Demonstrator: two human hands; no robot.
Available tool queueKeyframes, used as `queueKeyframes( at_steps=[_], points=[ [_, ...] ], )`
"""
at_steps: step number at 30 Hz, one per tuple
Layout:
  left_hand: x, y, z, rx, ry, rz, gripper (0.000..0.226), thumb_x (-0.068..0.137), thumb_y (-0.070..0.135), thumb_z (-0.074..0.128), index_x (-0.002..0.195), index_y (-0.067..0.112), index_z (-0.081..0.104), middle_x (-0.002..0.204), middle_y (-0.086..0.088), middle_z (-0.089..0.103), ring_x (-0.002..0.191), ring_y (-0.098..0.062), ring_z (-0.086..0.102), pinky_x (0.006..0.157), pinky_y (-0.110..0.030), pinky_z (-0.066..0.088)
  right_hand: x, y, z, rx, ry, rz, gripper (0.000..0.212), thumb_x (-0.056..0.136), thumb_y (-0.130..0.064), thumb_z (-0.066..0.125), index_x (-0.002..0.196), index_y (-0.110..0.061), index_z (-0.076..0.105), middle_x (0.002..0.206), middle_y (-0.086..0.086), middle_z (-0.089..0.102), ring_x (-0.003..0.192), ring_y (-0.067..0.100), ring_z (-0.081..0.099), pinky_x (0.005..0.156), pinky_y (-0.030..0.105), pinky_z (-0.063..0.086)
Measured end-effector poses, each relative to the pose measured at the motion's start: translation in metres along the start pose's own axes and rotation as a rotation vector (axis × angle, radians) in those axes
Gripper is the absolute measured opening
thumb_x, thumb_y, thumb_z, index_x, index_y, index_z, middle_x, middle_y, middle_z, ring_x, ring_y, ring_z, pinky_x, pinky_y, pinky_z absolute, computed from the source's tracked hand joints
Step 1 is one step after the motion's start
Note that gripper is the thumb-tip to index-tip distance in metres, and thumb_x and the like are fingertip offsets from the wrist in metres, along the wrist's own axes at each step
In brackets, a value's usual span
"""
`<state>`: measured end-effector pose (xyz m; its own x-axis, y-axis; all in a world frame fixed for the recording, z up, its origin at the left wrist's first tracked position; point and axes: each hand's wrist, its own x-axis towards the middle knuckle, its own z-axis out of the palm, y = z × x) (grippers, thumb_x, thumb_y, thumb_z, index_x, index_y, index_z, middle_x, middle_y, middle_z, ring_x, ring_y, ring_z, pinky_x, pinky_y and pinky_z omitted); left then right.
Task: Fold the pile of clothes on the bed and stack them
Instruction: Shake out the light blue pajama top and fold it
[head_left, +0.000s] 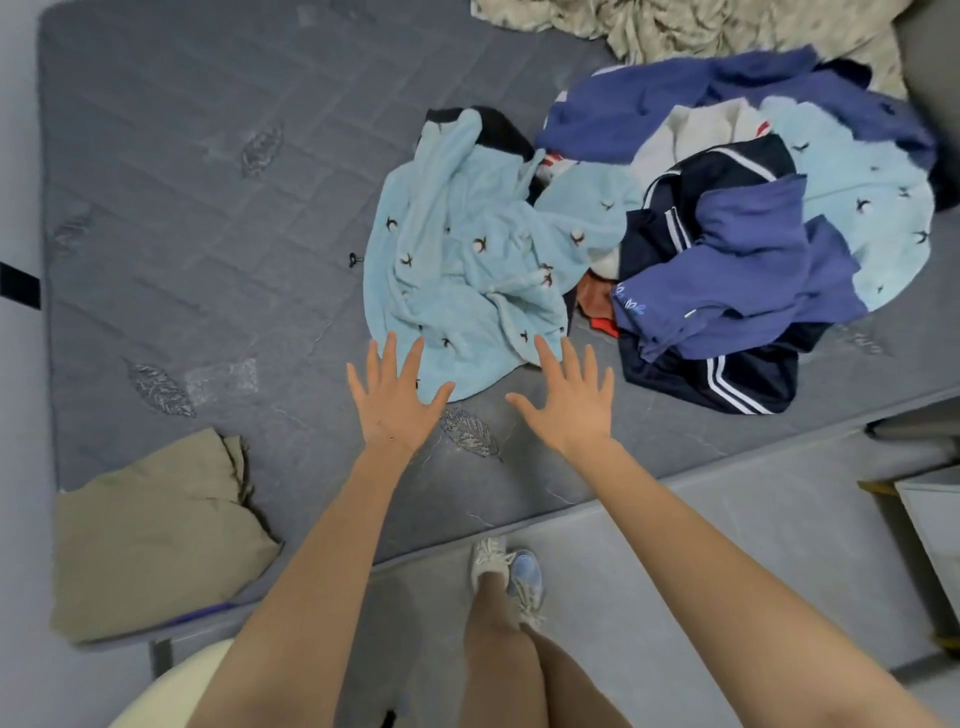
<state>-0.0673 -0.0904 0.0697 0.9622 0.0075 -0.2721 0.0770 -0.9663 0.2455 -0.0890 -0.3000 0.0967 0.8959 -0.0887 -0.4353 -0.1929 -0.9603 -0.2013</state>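
Crumpled beige patterned blanket (701, 26) at upper right; smooth grey floor (727, 545) below, bearing white and pale-blue laced sneakers (491, 558); white box (935, 525) at right edge.

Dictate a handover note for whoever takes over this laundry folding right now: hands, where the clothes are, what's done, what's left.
Left hand and right hand: both open, fingers spread, holding nothing, at the near edge of the light blue fleece garment.
Unfolded pile on the right of the grey mattress: purple-blue sweatshirt, navy striped garment, more beneath.
Done: one khaki garment appears folded at the near-left corner.
Left: fold the fleece garment, then the rest, and stack.
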Motion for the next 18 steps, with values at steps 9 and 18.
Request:
queueKeyframes(
  at_steps=[9,18],
  points=[
    [0.052,0.012,0.002,0.058,-0.020,0.093,0.073,0.090,0.064,0.039,0.151,0.035,0.011,0.161,-0.003,0.002,0.148,-0.025,-0.004,0.115,-0.051,-0.009,0.043,0.011,-0.009,0.000,0.000,0.064,0.083,0.091,-0.063,0.042,0.152,-0.036,-0.007,0.161,0.003,-0.011,0.147,0.032,-0.010,0.117,0.055,0.002],
    [0.096,0.015,0.025,0.062,-0.133,0.035,0.075,0.091,0.065,0.035,0.151,0.036,0.001,0.161,-0.002,-0.009,0.147,-0.023,-0.011,0.115,-0.050,-0.011,0.103,0.029,-0.002,0.040,0.004,0.030,0.078,0.093,-0.062,0.038,0.152,-0.035,-0.005,0.162,0.003,-0.005,0.148,0.030,-0.007,0.118,0.051,0.000]
  ],
)
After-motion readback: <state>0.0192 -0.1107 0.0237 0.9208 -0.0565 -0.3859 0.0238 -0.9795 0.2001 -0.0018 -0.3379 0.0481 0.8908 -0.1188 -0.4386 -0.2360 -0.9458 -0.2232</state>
